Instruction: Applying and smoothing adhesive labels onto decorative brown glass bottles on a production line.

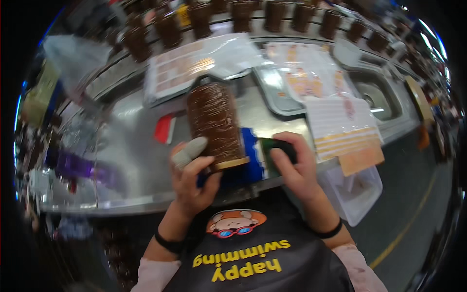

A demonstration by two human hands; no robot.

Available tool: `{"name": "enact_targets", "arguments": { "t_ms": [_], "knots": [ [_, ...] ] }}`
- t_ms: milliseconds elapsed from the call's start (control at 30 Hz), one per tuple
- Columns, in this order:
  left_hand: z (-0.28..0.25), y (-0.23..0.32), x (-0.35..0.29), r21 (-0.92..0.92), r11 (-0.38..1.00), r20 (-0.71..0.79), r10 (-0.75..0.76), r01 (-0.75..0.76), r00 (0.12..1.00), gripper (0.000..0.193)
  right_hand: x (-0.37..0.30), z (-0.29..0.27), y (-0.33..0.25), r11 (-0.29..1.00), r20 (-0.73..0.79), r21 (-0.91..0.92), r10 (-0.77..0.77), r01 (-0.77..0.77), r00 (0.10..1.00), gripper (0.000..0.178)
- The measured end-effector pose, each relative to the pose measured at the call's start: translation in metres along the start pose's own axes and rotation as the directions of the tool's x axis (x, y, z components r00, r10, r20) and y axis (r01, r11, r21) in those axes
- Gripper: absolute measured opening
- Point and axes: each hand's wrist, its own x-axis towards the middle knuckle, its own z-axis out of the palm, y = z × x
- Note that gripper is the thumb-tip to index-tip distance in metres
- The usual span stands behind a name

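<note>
My left hand (190,179) is closed on the near end of a shiny dark-brown rounded block (211,114), which looks wrapped in clear film and has a tan edge at its near end. One finger of this hand wears a grey covering. A black frame-like part shows behind the block's far end. My right hand (297,168) grips a flat dark-green and black piece (272,153), its kind unclear. Between the two hands lies a bright-blue thing (253,158), partly hidden under the block. A red and white scraper-like piece (165,128) rests left of the block.
Behind stand trays with printed sheets (182,65) and a grey tray (277,92). Several brown blocks (242,17) line a far rail. A sink (374,95) lies right, above a white bin (357,194). Purple packaging (80,165) sits left on the steel table (131,141).
</note>
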Motion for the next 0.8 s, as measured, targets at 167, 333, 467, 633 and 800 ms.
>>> {"name": "enact_targets", "arguments": {
  "t_ms": [167,333,467,633,800],
  "knots": [
    [0.002,0.001,-0.015,-0.098,0.978,-0.045,-0.19,0.185,0.981,0.047,0.002,0.02,-0.001,0.806,0.298,-0.325,-0.409,0.494,0.863,0.047],
    [-0.003,0.01,-0.019,-0.126,0.965,-0.049,-0.237,0.229,0.97,0.045,-0.001,0.034,-0.012,0.706,0.383,-0.375,-0.473,0.601,0.793,0.044],
    [-0.002,0.012,-0.021,-0.149,0.961,-0.056,-0.243,0.233,0.968,0.045,-0.005,0.033,-0.022,0.675,0.409,-0.433,-0.443,0.597,0.798,0.047],
    [-0.001,0.007,-0.02,-0.141,0.961,-0.057,-0.249,0.24,0.967,0.046,0.001,0.036,-0.023,0.642,0.431,-0.458,-0.445,0.615,0.785,0.048],
    [0.005,0.01,-0.005,-0.16,0.958,0.052,-0.233,0.238,0.971,0.042,0.003,0.03,-0.02,0.744,0.389,-0.4,-0.392,0.536,0.834,0.047]
  ]
}}
